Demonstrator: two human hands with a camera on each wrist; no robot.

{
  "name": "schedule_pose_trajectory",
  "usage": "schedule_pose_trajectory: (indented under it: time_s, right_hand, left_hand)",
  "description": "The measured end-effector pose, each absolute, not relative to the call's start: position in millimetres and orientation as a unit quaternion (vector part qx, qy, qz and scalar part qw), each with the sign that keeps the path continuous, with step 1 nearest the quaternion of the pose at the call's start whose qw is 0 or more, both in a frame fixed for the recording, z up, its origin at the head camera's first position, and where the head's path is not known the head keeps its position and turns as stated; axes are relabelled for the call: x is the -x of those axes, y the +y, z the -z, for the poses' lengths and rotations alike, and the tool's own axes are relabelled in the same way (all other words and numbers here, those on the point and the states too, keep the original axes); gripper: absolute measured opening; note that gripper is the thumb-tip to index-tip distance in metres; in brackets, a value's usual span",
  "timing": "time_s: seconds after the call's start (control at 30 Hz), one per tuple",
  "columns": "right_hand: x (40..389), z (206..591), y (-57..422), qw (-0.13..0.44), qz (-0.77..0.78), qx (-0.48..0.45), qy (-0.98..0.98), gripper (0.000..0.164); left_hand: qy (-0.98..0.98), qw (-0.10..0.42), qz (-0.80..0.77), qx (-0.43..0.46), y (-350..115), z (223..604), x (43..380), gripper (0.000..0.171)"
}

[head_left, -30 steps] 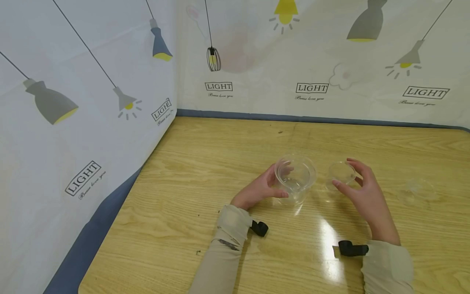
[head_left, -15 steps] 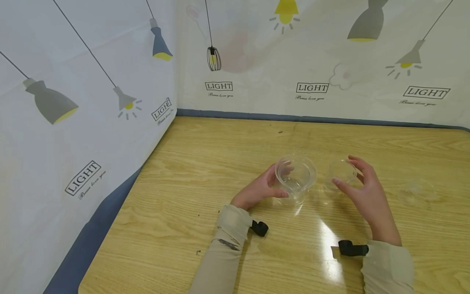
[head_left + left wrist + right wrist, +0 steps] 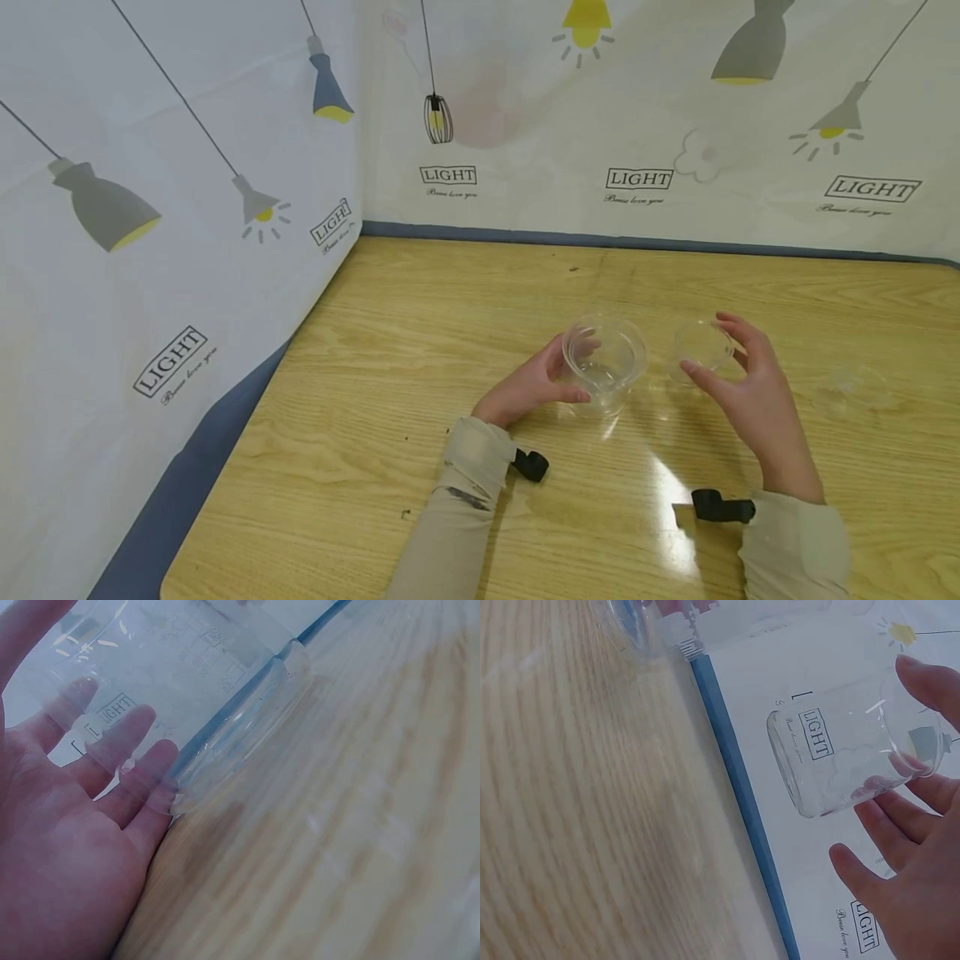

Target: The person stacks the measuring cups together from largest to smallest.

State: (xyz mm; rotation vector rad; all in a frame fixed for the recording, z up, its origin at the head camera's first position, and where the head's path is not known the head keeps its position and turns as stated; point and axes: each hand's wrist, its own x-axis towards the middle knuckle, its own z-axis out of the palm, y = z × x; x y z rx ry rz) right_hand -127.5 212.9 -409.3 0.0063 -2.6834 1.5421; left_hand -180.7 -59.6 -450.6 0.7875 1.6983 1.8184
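Observation:
My left hand (image 3: 527,389) grips a large clear beaker (image 3: 618,358), its thumb on the near side and its fingers behind. The beaker stands upright on the table; faint printed marks show on its wall (image 3: 217,656) in the left wrist view. To its right, my right hand (image 3: 757,404) holds a smaller clear beaker (image 3: 697,340) by the rim end between thumb and fingers. In the right wrist view this small beaker (image 3: 840,754) is off the table, apart from the large one. Nothing visible is inside it.
Another clear vessel (image 3: 855,390) is on the wooden table (image 3: 360,333), right of my right hand; its shape is hard to make out. Lamp-printed cloth walls (image 3: 525,200) enclose the table's left and back edges. A black wrist camera (image 3: 530,467) sits at the left cuff.
The right hand has moved slightly right and away from me with the small beaker, widening the gap to the large one. The left hand and large beaker have kept their place.

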Motion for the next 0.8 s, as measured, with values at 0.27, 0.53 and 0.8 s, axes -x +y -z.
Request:
schedule_pose_trajectory:
  time_s: [0.27,0.53,0.8]
  right_hand:
    - [127.2,405.8,212.1,0.034,-0.492,-0.003,-0.870,0.072]
    - [126.8,399.6,208.1,0.049,-0.492,-0.007,-0.869,0.073]
    - [124.4,393.5,205.7,0.087,-0.488,-0.010,-0.869,0.068]
  left_hand:
    - [0.627,0.263,-0.671,-0.295,-59.7,451.3,181.0,0.084]
    - [0.628,0.260,-0.671,-0.297,-60.1,451.1,181.4,0.084]
    - [0.635,0.262,-0.665,-0.295,-60.7,449.5,179.9,0.084]
